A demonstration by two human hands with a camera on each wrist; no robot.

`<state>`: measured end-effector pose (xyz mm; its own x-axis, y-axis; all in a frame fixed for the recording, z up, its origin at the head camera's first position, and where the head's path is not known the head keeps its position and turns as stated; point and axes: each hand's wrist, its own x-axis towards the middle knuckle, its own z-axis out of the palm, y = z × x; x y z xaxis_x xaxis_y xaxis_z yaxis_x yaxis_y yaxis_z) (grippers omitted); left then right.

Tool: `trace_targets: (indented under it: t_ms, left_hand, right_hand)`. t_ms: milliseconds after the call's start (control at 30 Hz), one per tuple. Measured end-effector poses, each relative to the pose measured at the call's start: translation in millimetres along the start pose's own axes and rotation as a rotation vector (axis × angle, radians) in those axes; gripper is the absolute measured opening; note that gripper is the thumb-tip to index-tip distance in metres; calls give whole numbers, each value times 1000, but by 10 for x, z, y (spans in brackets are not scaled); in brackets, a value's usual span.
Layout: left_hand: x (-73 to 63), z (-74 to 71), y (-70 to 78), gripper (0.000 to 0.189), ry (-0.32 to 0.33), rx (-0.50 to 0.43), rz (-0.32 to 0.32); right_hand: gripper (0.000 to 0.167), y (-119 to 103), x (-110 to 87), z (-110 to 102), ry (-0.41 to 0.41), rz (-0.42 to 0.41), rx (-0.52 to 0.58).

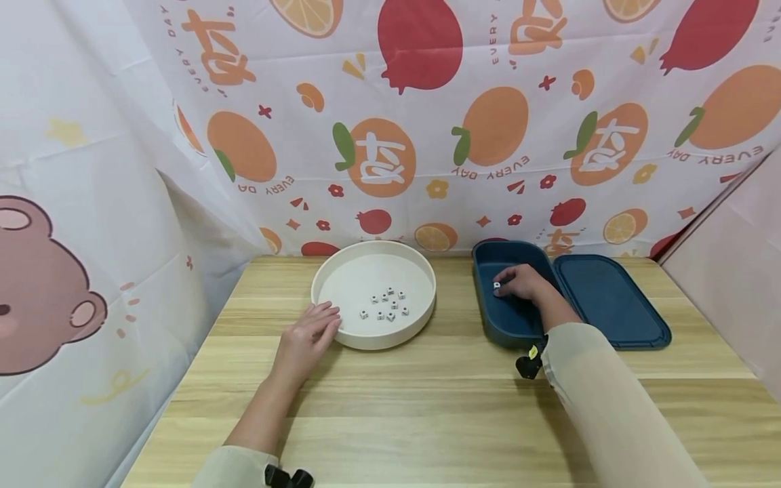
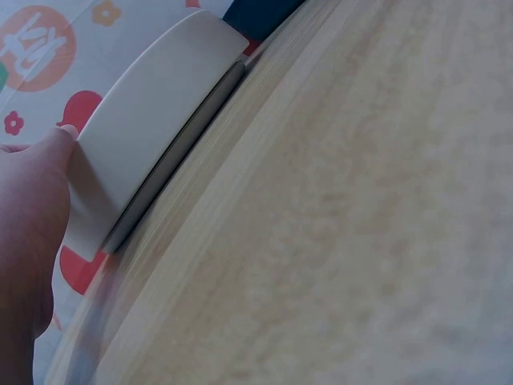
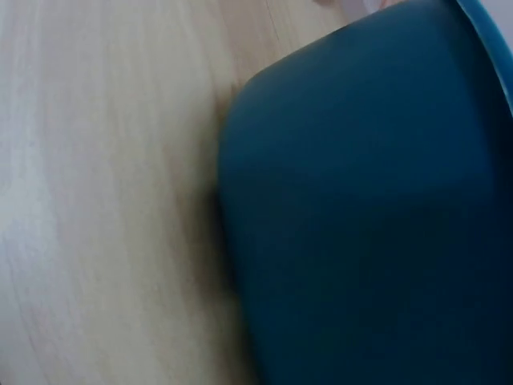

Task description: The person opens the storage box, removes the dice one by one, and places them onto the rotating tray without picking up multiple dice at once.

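A round cream tray (image 1: 373,344) holds several small white dice (image 1: 390,316) with dark marks, scattered over its right half. My left hand (image 1: 305,341) rests at the tray's near-left rim, fingers fairly straight; in the left wrist view the thumb (image 2: 58,148) touches the top edge of the wall. To the right stands a deep dark-blue box (image 1: 512,332). My right hand (image 1: 523,283) reaches inside it and pinches a white die (image 1: 497,285) at the fingertips. The right wrist view has only the box's outer wall (image 3: 361,176), blurred; the hand is hidden there.
A dark-blue lid (image 1: 616,301) lies flat against the box's right side. All stand on a wood-grain table (image 1: 390,413). A fruit-print cloth (image 1: 436,190) hangs behind the table's back edge, and a bear-print cloth (image 1: 134,224) on the left.
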<state>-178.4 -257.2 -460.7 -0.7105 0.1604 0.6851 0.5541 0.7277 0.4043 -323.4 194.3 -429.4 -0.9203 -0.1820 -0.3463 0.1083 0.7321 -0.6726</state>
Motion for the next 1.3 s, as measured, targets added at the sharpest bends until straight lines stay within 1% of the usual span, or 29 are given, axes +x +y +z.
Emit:
trace_targets:
  t_ms: [167, 367, 533, 667, 833, 1000, 1133, 1200, 1300]
  left_hand:
    - [-17, 11, -14, 14, 8, -2, 7]
    - [-21, 19, -16, 15, 27, 5, 28]
    - [-15, 18, -11, 15, 29, 3, 31]
    - [-15, 20, -9, 15, 26, 10, 39]
    - [-12, 22, -9, 15, 26, 13, 43]
    - [5, 15, -7, 15, 23, 15, 42]
    - [15, 3, -2, 15, 17, 14, 34]
    - [16, -3, 1, 15, 15, 15, 31]
    - [11, -5, 1, 15, 13, 16, 28]
  right_hand:
    - [27, -2, 10, 28, 1, 13, 0]
    - [26, -5, 12, 24, -7, 28, -11]
    - [25, -17, -3, 16, 2, 25, -24]
    - [24, -21, -3, 10, 27, -7, -47]
    - [24, -104, -14, 3, 107, -85, -50]
    - [26, -333, -42, -1, 254, -172, -45]
    - [25, -632, -107, 49, 355, -233, 7]
    - [24, -805, -132, 101, 376, -281, 20]
    - [23, -1086, -148, 236, 357, -354, 33]
